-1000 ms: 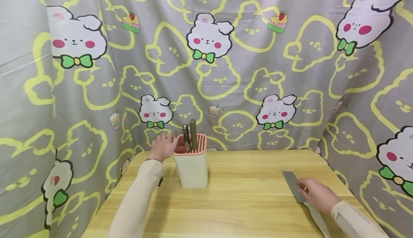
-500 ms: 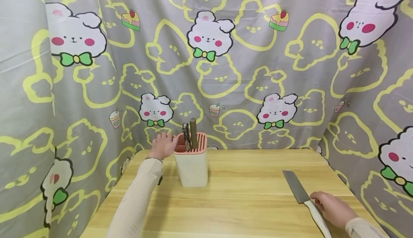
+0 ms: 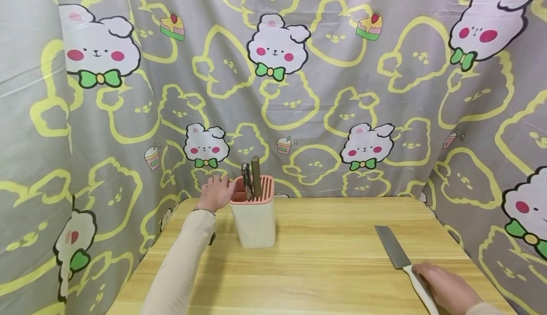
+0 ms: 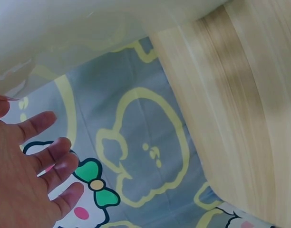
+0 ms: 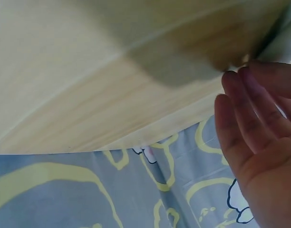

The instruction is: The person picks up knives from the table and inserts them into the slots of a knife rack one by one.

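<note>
A white knife holder (image 3: 256, 225) with a pink slotted top stands left of the table's middle. Scissors with dark patterned handles (image 3: 246, 182) and a brown-handled knife (image 3: 256, 177) stick up from it. My left hand (image 3: 217, 194) is at the holder's upper left rim; in the left wrist view its fingers (image 4: 60, 156) are loosely bent, with a fingertip at the white wall. On the right lies a kitchen knife (image 3: 392, 247), grey blade pointing away and white handle toward me. My right hand (image 3: 446, 284) is at the handle's right side, its fingers (image 5: 236, 123) relaxed, not curled round it.
The wooden table (image 3: 316, 258) runs back to a grey curtain (image 3: 316, 115) printed with rabbits and yellow outlines, which also hangs along the left and right sides. Bare wood lies between the holder and the knife.
My right hand has moved from beside the knife's blade back toward me, down to its handle. The knife lies in the same place. My left hand stays at the holder.
</note>
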Demonstrator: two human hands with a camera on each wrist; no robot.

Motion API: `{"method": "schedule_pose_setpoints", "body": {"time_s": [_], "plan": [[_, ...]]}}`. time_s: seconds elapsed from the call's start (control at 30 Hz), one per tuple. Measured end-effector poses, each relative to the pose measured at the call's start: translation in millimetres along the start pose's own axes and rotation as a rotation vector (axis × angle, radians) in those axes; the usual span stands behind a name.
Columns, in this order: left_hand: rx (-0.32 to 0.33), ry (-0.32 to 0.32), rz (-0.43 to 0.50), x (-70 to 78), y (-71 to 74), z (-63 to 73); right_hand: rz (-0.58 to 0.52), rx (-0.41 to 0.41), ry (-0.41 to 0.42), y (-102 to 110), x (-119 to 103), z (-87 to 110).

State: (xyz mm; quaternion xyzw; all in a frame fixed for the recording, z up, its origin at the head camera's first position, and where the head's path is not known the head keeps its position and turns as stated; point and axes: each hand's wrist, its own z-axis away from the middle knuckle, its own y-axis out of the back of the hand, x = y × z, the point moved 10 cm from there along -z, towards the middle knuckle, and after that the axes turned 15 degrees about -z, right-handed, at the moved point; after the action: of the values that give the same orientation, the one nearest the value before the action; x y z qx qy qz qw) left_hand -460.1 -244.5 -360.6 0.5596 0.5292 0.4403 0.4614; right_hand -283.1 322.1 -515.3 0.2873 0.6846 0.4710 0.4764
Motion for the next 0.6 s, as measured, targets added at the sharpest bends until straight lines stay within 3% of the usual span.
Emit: {"method": "schedule_pose_setpoints", "body": {"time_s": [0.17, 0.4, 0.6], "plan": [[0.000, 0.002, 0.028, -0.8, -0.2, 0.9, 0.092, 0.020, 0.082, -4, -8, 7.2], [0.004, 0.002, 0.029, -0.3, 1.1, 3.6, 0.119, -0.066, 0.117, -13, -15, 7.4], [0.020, 0.002, 0.020, 0.6, 2.7, 4.5, 0.200, -0.009, 0.254, -11, -33, 11.4]]}}
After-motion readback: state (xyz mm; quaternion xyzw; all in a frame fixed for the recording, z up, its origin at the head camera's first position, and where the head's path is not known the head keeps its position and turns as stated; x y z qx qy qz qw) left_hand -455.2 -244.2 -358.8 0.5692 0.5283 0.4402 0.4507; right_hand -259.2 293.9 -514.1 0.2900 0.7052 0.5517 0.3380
